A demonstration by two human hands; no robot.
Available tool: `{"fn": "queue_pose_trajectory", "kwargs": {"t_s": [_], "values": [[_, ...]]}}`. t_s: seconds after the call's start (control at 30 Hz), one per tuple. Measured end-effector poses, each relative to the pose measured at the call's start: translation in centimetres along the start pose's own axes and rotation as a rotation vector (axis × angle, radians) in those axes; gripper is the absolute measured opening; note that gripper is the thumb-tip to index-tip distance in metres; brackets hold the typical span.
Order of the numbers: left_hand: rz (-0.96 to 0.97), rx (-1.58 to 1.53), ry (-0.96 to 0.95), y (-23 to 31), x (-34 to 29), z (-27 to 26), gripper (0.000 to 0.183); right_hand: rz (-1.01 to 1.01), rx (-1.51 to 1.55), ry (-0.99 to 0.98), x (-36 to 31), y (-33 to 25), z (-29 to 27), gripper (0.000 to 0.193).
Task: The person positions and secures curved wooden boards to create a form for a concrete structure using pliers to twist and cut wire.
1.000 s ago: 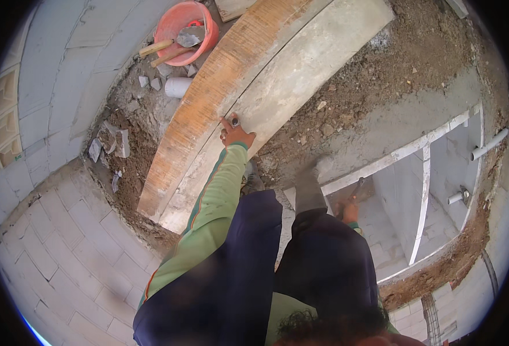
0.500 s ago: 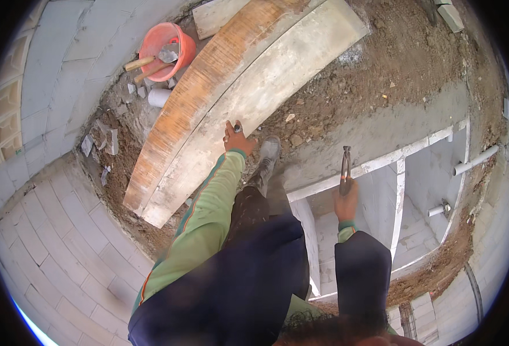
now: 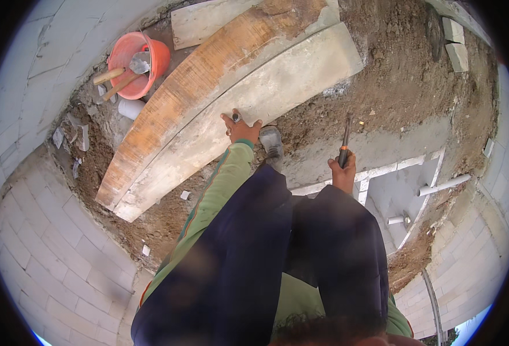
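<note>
My left hand point(image 3: 241, 129) rests with fingers spread on the pale, worn board point(image 3: 283, 75), near its edge; a dark band, perhaps a ring, shows on one finger. Along that board's far side lies an orange-brown wooden board point(image 3: 191, 81). Closed round the handles of a pair of pincers point(image 3: 345, 138), my right hand point(image 3: 343, 172) is held over the grey ledge. The pincers are seen edge-on, jaws pointing away from me, with an orange band on the dark grip. My booted foot point(image 3: 271, 141) stands just right of my left hand.
An orange bucket point(image 3: 159, 60) with wooden-handled tools stands at the upper left, beside a white cylinder point(image 3: 131, 108). White-edged block pits point(image 3: 392, 190) with pipe stubs point(image 3: 444, 185) lie at the right. Pale block walls point(image 3: 53, 236) surround rough soil point(image 3: 392, 63).
My view has shifted and my body is lower over the boards. My right hand has moved forward, the pincers turning edge-on. My left hand stays on the pale board, its fingers more spread.
</note>
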State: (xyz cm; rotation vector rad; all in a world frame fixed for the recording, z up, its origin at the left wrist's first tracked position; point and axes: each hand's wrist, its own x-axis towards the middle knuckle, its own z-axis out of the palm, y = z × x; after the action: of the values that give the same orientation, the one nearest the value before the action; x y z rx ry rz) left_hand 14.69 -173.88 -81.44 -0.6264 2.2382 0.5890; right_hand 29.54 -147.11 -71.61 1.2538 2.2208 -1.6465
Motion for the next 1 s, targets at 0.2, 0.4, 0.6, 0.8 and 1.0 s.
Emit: {"fn": "queue_pose_trajectory", "kwargs": {"t_s": [0.2,0.4,0.6,0.8,1.0], "values": [[0.037,-0.299,0.2,-7.7,2.2,9.6,0.075,0.346,0.213,-0.021,6.1,-4.5,-0.3,0.044],[-0.615,-1.723,-0.433,8.6,-6.5,14.8,0.052,0.478,0.381,-0.095,10.7,-3.6,-6.3,0.04],[-0.656,-2.128,-0.135,23.3,-1.8,19.8,0.064,0.511,0.234,-0.21,15.6,-2.3,-14.4,0.036],[-0.713,-2.288,0.137,27.1,0.8,17.4,0.06,0.537,-0.217,-0.266,19.8,-1.4,-28.9,0.039],[-0.513,-2.33,0.166,27.8,-1.3,17.4,0.059,0.337,-0.326,-0.279,22.6,-5.7,-33.7,0.043]]}}
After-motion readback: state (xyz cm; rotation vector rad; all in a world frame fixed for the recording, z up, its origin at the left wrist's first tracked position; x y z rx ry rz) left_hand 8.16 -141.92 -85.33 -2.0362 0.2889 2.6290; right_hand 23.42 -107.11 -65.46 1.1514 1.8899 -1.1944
